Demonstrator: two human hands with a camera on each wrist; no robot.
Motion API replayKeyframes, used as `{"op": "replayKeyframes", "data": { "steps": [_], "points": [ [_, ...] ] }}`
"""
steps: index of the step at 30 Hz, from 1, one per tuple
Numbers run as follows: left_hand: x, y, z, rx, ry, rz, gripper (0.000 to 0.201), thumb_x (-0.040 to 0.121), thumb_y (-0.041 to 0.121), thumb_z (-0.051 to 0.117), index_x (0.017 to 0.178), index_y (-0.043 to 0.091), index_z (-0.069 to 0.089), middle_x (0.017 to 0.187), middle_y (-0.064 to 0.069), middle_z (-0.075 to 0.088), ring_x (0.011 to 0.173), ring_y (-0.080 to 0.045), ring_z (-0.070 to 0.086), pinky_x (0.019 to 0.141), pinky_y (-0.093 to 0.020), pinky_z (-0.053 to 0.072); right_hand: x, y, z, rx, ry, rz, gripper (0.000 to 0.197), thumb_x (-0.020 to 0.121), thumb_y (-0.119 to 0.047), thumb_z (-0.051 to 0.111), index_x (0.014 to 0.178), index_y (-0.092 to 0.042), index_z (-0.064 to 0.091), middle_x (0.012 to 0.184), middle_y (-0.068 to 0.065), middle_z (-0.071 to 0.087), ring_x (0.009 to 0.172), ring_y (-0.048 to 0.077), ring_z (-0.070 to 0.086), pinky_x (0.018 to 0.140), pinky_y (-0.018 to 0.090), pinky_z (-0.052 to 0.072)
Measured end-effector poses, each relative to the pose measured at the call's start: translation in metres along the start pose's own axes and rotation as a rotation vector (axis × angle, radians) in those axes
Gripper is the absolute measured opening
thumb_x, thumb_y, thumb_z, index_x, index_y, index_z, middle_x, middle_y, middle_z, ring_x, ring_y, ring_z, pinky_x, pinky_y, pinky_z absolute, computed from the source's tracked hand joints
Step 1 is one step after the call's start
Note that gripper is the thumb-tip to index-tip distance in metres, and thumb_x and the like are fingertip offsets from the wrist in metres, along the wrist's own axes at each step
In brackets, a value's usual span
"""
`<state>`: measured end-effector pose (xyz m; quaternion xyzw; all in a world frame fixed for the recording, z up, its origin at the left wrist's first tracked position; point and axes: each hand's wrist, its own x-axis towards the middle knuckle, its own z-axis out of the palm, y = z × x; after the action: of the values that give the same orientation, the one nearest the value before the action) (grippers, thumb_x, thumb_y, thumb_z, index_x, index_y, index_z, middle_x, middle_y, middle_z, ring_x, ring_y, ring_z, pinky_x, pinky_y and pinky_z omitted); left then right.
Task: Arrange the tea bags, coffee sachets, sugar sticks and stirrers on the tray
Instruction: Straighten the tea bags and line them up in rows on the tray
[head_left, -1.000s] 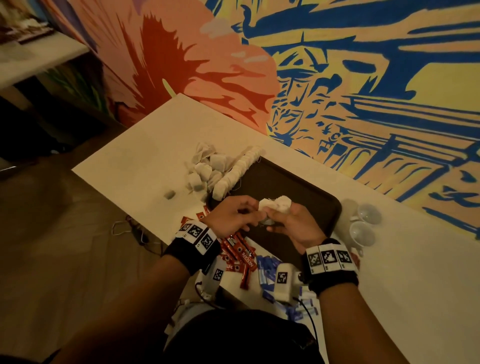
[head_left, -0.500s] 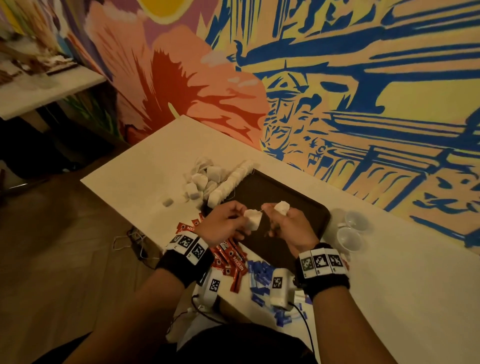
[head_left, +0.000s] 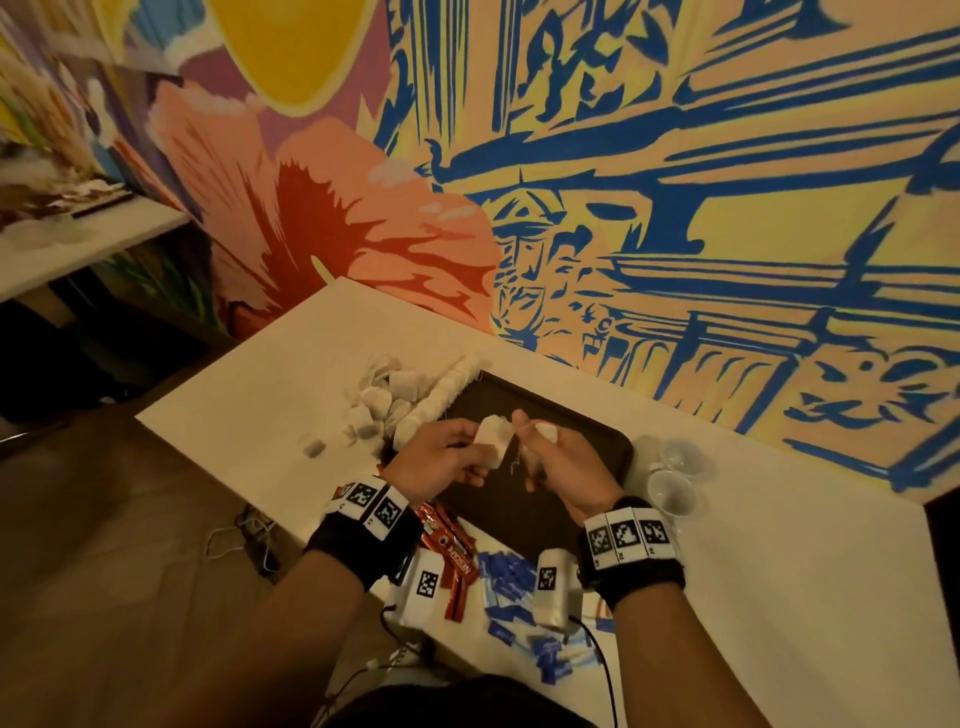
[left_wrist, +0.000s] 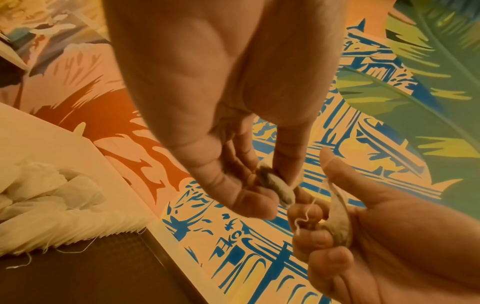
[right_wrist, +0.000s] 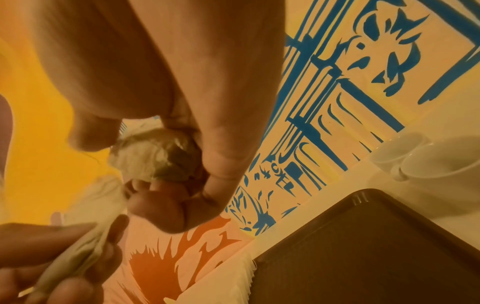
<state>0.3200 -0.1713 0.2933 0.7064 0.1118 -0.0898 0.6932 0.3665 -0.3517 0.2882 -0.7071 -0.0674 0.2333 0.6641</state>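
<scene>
Nearest on the worktop (head_left: 779, 597) lie blue sachets (head_left: 511, 582) and red sachets (head_left: 457, 556) reading NESCAFE. Above the dark tray (head_left: 524, 499), the left hand (head_left: 441, 460) pinches one tea bag (head_left: 491, 439); the right hand (head_left: 563, 462) curls round a second tea bag (right_wrist: 155, 158), which the right wrist view shows crumpled. A string (left_wrist: 302, 218) dangles between them. The bags were together a second ago; they are now apart. A row of tea bags (head_left: 441, 397) lines the tray's far left edge.
</scene>
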Motion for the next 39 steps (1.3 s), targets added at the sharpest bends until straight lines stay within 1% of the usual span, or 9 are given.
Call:
{"op": "replayKeyframes", "data": {
  "steps": [5, 9, 12, 17, 22, 24, 26, 32, 39],
  "points": [
    [0.001, 0.005, -0.009, 0.115, -0.059, -0.043, 0.016, 0.090, 0.006, 0.067, 0.104, 0.000, 0.072, 0.076, -0.003, 0.070, 0.071, -0.016, 0.063, 0.066, -0.028, 0.055, 0.010, -0.004, -0.003, 0.032, 0.110, -0.028, 0.040, 0.100, -0.044, 0.058, 0.074, -0.018, 0.074, 0.065, 0.001, 0.058, 0.064, 0.022, 0.054, 0.061, 0.035, 0.046],
    [0.000, 0.013, -0.024, 0.074, -0.099, -0.050, 0.012, 0.090, 0.010, 0.069, 0.079, 0.013, 0.076, 0.075, -0.006, 0.067, 0.070, -0.017, 0.059, 0.065, -0.029, 0.051, 0.022, -0.006, -0.007, 0.075, 0.210, 0.011, 0.036, 0.101, -0.032, 0.058, 0.074, -0.013, 0.070, 0.102, -0.004, 0.071, 0.077, 0.023, 0.059, 0.070, 0.039, 0.047],
    [0.002, 0.019, -0.035, -0.011, -0.086, -0.031, 0.030, 0.090, 0.005, 0.067, 0.064, 0.018, 0.074, 0.071, -0.005, 0.064, 0.068, -0.018, 0.055, 0.066, -0.032, 0.047, 0.031, -0.008, -0.007, 0.109, 0.223, 0.062, 0.033, 0.101, -0.033, 0.060, 0.079, -0.012, 0.072, 0.100, -0.008, 0.068, 0.076, 0.017, 0.060, 0.069, 0.038, 0.047],
    [0.017, 0.024, -0.058, -0.116, -0.013, -0.008, 0.005, 0.084, 0.010, 0.072, 0.082, 0.008, 0.077, 0.081, -0.012, 0.064, 0.069, -0.020, 0.054, 0.069, -0.036, 0.047, 0.048, -0.002, -0.013, 0.101, 0.284, 0.149, 0.015, 0.100, -0.029, 0.060, 0.105, -0.022, 0.072, 0.098, 0.009, 0.062, 0.077, 0.019, 0.055, 0.070, 0.032, 0.051],
    [0.042, 0.033, -0.072, -0.044, 0.019, 0.036, 0.030, 0.091, 0.003, 0.067, 0.066, 0.020, 0.073, 0.072, -0.007, 0.062, 0.070, -0.022, 0.057, 0.070, -0.033, 0.053, 0.061, -0.013, 0.003, 0.133, 0.328, 0.115, 0.029, 0.103, -0.043, 0.053, 0.112, -0.024, 0.072, 0.098, 0.008, 0.060, 0.074, 0.018, 0.054, 0.069, 0.032, 0.051],
    [0.051, 0.035, -0.075, -0.016, 0.013, 0.029, 0.007, 0.090, 0.004, 0.069, 0.084, 0.005, 0.073, 0.079, -0.013, 0.063, 0.074, -0.024, 0.058, 0.068, -0.029, 0.054, 0.066, -0.020, 0.018, 0.104, 0.228, 0.058, 0.038, 0.096, -0.059, 0.055, 0.107, -0.028, 0.075, 0.084, 0.002, 0.059, 0.067, 0.016, 0.054, 0.073, 0.035, 0.050],
    [0.060, 0.034, -0.078, 0.020, -0.002, 0.029, 0.016, 0.090, 0.005, 0.070, 0.098, -0.009, 0.068, 0.085, -0.018, 0.062, 0.075, -0.024, 0.059, 0.066, -0.025, 0.054, 0.073, -0.025, 0.035, 0.056, 0.126, 0.017, 0.043, 0.087, -0.065, 0.064, 0.107, -0.029, 0.076, 0.077, -0.001, 0.060, 0.065, 0.015, 0.054, 0.070, 0.036, 0.049],
    [0.079, 0.034, -0.095, 0.151, -0.111, 0.040, 0.030, 0.090, 0.011, 0.072, 0.095, -0.017, 0.062, 0.081, -0.016, 0.067, 0.072, -0.018, 0.065, 0.072, -0.028, 0.059, 0.097, -0.040, 0.057, -0.067, 0.170, -0.135, 0.020, 0.090, -0.026, 0.077, 0.088, -0.005, 0.076, 0.058, -0.001, 0.058, 0.048, 0.013, 0.049, 0.053, 0.028, 0.041],
    [0.106, 0.041, -0.134, 0.333, -0.150, 0.050, 0.026, 0.085, 0.024, 0.078, 0.094, 0.000, 0.074, 0.095, -0.016, 0.075, 0.085, -0.023, 0.071, 0.081, -0.032, 0.059, 0.118, -0.042, 0.067, 0.039, 0.192, 0.029, 0.036, 0.089, -0.052, 0.071, 0.105, -0.021, 0.077, 0.088, -0.009, 0.069, 0.076, 0.014, 0.058, 0.066, 0.033, 0.050]
  ]
}}
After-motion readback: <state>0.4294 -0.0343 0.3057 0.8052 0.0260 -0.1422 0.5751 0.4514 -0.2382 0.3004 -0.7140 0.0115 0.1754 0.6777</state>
